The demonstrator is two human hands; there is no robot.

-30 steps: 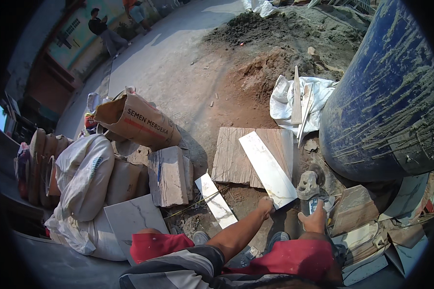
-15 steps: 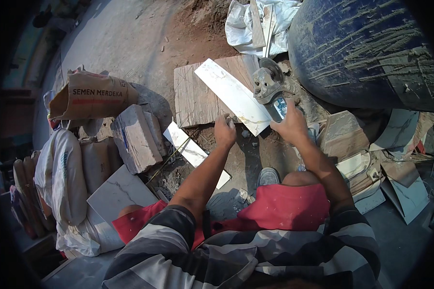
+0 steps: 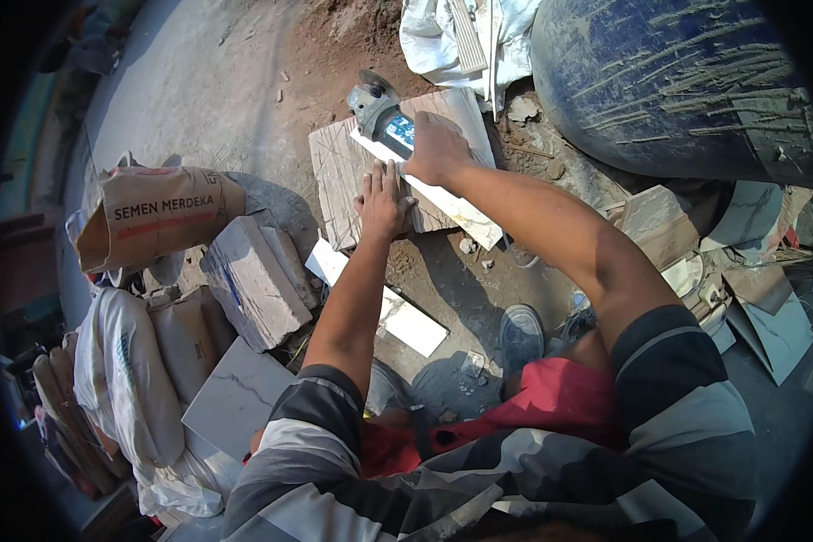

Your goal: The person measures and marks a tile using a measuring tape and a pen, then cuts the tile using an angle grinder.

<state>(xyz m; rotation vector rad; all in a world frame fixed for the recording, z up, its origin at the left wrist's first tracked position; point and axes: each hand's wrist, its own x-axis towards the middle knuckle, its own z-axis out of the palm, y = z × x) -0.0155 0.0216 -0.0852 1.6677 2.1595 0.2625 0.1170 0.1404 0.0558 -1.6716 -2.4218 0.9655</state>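
Two hands work on a long white ceramic tile strip [image 3: 443, 203] lying across a beige slab [image 3: 339, 176]: left hand [image 3: 384, 199] pressed flat on it, right hand [image 3: 435, 149] clenched around a grey angle grinder [image 3: 384, 113].

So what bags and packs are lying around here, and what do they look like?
Brown paper sack: on its side at the left, with a red stripe and dark print.
White woven sacks: stacked at lower left, bulging and dusty.
Crumpled white sack: at the top, beside the blue drum.
No screens or signs show.
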